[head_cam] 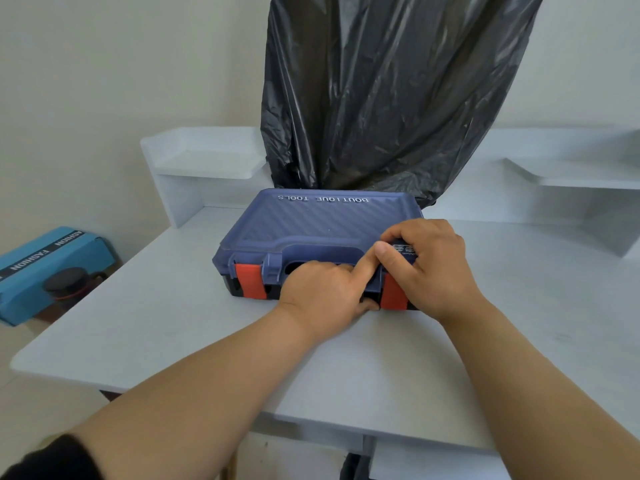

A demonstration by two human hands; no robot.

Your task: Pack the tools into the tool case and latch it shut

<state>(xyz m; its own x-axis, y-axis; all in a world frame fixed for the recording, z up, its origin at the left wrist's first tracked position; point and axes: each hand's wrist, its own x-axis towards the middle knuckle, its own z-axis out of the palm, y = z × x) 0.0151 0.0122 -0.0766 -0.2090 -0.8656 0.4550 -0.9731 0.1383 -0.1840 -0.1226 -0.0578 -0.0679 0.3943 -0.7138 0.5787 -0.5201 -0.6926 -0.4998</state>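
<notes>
Now, case: blue, lid down, flat on the white desk, handle side facing the person.
Latches: left red latch lies flat; right red latch sits between both hands.
Left hand: grip curled at the handle, forefinger touching the right hand.
Right hand: grip closed over the case's near right corner.
Behind: black bag.
Left of desk: blue box.

You sit in a plain home room: white desk, shelf unit at eleven o'clock, bare walls.
</notes>
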